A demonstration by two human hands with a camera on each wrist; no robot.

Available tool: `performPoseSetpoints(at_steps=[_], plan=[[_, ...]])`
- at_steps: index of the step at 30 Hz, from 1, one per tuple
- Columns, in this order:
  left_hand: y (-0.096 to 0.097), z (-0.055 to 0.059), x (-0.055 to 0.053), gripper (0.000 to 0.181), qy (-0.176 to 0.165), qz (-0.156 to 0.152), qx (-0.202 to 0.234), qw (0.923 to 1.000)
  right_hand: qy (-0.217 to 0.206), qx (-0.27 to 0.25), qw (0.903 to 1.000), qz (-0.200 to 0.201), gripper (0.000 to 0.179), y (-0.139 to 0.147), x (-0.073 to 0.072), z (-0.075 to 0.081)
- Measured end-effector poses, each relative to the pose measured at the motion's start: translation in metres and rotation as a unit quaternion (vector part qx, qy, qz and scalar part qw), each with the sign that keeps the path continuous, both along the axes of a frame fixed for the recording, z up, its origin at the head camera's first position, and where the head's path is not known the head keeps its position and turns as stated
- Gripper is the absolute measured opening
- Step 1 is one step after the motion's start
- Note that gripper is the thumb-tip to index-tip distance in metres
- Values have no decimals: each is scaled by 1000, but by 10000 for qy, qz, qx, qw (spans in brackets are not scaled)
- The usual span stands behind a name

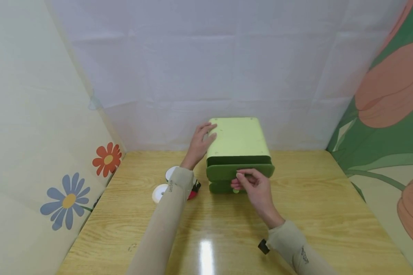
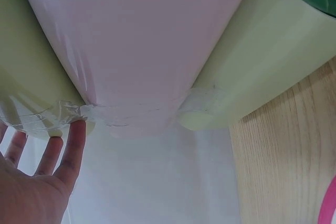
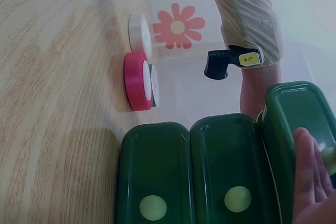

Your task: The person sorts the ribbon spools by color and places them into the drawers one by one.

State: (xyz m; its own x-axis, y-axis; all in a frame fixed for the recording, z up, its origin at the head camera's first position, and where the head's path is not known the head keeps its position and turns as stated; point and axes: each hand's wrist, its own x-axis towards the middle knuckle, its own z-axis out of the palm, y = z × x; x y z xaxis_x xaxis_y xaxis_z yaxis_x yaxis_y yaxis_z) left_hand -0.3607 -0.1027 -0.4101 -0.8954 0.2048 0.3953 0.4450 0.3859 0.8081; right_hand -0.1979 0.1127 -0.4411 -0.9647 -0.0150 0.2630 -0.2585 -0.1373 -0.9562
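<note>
A stacked drawer cabinet (image 1: 239, 135) stands on the table with a light-green top and dark-green drawer fronts. Its top drawer (image 1: 223, 173) sticks out a little, leaving a dark gap under the top panel. My right hand (image 1: 258, 191) pinches the round pale knob (image 3: 328, 160) of that drawer, its fingers hiding the knob in the head view. My left hand (image 1: 199, 145) rests against the cabinet's left upper edge with fingers extended. In the left wrist view, its fingertips touch the top pale-green shell (image 2: 31, 82), beside clear tape (image 2: 131, 114) that crosses the pink middle shell (image 2: 142, 51).
Left of the cabinet, partly behind my left sleeve, lie a white ribbon spool (image 1: 159, 193) and a pinkish-red ribbon spool (image 3: 137, 82). A white wall sheet (image 1: 210, 76) hangs behind the table (image 1: 124, 229). Flower-printed cloths (image 1: 382, 152) flank both sides.
</note>
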Motion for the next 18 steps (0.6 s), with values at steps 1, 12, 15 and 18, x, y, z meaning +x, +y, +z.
performPoseSetpoints(at_steps=[1,12,15,18], plan=[[0,0,0,49,-6,-4,0,10000,2,9,10000,9,20,0,0,0],[0,0,-1,50,4,10,-27,10000,-7,-59,10000,22,20,-1,4,1],[1,0,-1,49,23,48,-31,10000,-23,-50,10000,19,20,-1,5,2],[1,-1,-1,49,25,83,-32,10000,-32,6,10000,27,21,0,7,1]])
